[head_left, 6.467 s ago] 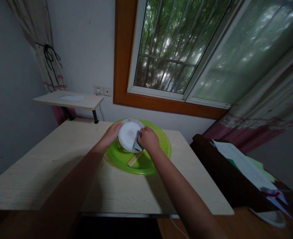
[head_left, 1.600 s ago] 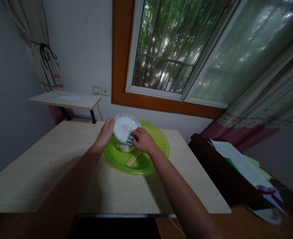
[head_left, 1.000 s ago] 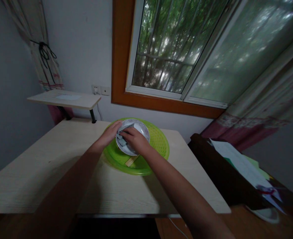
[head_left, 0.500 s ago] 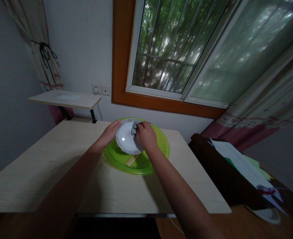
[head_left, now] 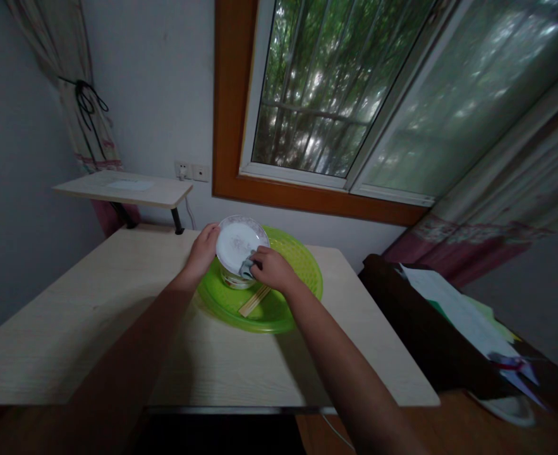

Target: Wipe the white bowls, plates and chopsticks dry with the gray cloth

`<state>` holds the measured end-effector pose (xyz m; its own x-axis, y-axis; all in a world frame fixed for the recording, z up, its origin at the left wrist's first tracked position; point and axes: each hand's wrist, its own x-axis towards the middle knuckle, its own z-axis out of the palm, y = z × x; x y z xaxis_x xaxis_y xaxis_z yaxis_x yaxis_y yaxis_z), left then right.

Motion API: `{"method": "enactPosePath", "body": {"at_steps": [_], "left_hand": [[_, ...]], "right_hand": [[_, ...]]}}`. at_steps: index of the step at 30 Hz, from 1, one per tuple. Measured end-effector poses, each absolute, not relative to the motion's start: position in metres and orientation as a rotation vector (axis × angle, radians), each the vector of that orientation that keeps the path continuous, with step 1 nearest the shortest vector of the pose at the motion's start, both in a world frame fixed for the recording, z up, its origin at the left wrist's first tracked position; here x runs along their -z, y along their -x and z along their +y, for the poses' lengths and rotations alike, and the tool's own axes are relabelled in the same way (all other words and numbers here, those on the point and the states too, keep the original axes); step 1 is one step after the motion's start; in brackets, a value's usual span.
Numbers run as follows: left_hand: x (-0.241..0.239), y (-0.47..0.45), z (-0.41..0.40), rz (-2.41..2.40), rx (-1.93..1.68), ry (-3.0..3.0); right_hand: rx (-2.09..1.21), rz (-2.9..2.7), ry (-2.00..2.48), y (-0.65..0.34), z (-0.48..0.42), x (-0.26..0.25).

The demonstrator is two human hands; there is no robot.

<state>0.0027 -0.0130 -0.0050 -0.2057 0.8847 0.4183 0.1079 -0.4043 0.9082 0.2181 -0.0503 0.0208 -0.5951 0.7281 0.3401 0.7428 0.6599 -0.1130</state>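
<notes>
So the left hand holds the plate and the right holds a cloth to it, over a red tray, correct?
Not quite: the tray is green, not red, per the head view; left hand on plate, right hand on cloth, as said.

Bare forearms, bare left hand [head_left: 203, 248] and right hand [head_left: 270, 270].
</notes>
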Motion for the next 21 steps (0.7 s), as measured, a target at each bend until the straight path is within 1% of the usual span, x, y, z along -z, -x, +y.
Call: {"method": "enactPosePath", "body": {"at_steps": [3, 6, 11, 15, 21], "left_hand": [[0.005, -0.004, -0.013, 1.188, -1.647, -1.463], [0.007, -0.004, -0.011, 1.181, -1.639, -1.447], [0.008, -0.006, -0.009, 1.150, -1.597, -1.444], [0.008, -0.007, -0.009, 1.039, -1.498, -1.510], [0.007, -0.010, -0.010, 0.899, -1.360, -1.550]], "right_hand": [[-0.074, -2.590, 0.854, -0.219, -0.050, -0.017], [-0.130, -2.545, 0.691, -0.215, -0.049, -0.013], [-0.057, -2.503, 0.538, -0.203, -0.049, -0.009], [0.081, -2.535, 0.619, -0.197, -0.052, -0.013], [0.305, -2.506, 0.974, -0.198, -0.056, -0.022]]}}
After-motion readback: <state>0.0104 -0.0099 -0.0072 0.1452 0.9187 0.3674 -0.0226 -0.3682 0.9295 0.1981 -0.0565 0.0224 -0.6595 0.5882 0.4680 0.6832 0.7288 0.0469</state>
